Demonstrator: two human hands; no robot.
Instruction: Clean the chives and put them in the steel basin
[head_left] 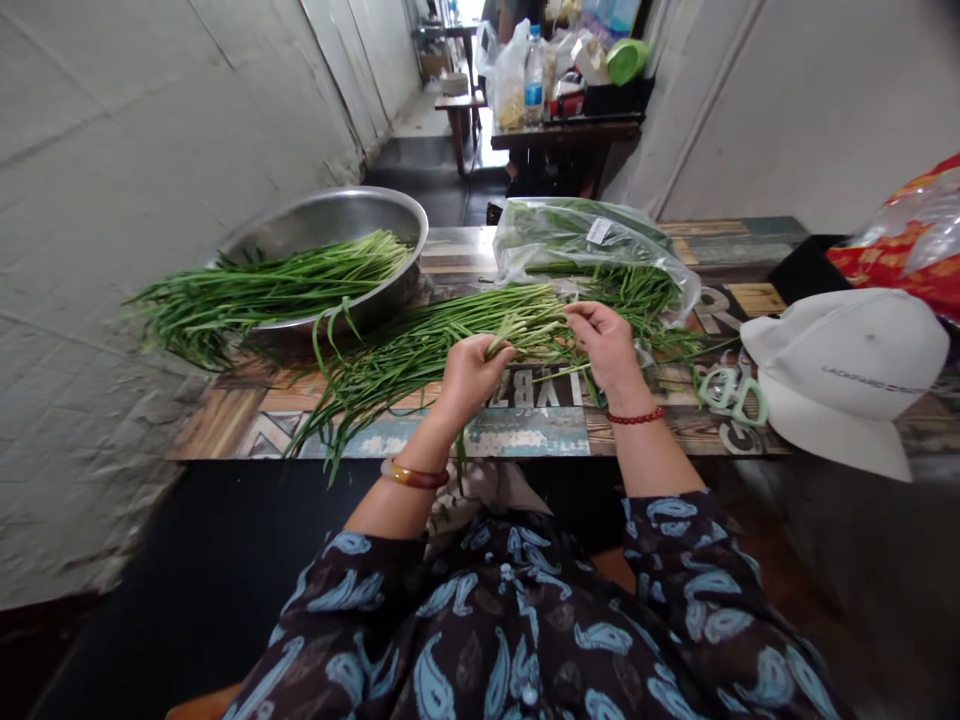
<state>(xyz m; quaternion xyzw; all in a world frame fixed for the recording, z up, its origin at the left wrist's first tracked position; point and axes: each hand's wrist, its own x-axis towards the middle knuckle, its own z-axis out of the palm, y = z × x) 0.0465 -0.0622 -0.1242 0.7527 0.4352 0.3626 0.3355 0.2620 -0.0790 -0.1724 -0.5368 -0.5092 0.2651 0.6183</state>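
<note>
My left hand [477, 372] is closed around a few garlic chives, their pale ends sticking out past the thumb. To its right, my right hand [601, 338] is in a pinch at the pale ends of the loose garlic chives [420, 335] lying across the table. What sits between its fingertips is too small to make out. A wide steel basin [300, 215] at the left holds a large bunch of garlic chives [300, 275], leaves hanging over its rim. Behind my right hand lies a clear plastic bag [592, 230] with more chives inside and spilling from its opening.
On the right of the patterned wooden table [517, 440] are a white cap [847, 360], pale green glasses [731, 395] and a red patterned bag [892, 240]. A second table [566, 132] beyond carries a water bottle [533, 80] and bags. A wall [172, 130] borders the left.
</note>
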